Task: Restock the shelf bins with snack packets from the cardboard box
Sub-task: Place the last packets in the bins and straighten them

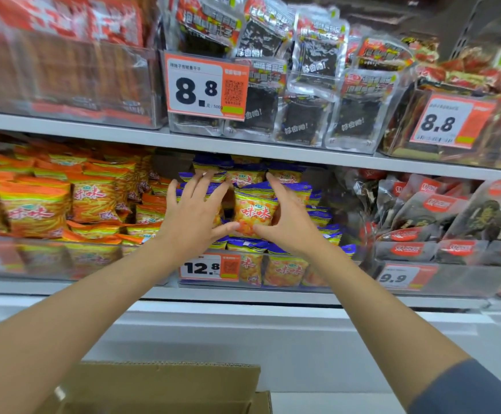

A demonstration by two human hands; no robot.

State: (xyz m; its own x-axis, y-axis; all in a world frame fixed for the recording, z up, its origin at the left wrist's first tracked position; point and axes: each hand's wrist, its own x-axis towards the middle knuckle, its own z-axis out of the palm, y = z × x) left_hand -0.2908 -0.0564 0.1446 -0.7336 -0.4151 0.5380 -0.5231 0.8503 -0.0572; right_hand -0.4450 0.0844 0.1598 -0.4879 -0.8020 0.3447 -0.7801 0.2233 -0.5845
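**A:** Where are the hands?

**B:** Both reach into the middle bin [243, 286]. The left hand [195, 213] and the right hand [289, 219] are spread wide with straight fingers, neither curled round anything. They flank one upright yellow packet [253, 212], and the thumbs nearly meet beneath it. I read that as settling stock, not carrying it.

**A:** How far along is the job?

**B:** That bin looks well filled. Blue snack packets [285, 174] are piled from its clear front wall up close to the shelf above, so I'd judge this bin nearly done. The cardboard box [165, 386] sits low, at the bottom of the view. Its inside is hidden, so I cannot tell what is left.

**A:** And around it?

**B:** A 12.8 price tag [201, 268] is on the bin front. Orange packets [40, 204] fill the bin to the left, and dark packets [452, 216] with red labels fill the one to the right. The upper shelf [243, 149] carries black-and-red packs behind 8.8 tags. It is grey metal shelving with a white base [273, 333] below, and it looks like a shop aisle.
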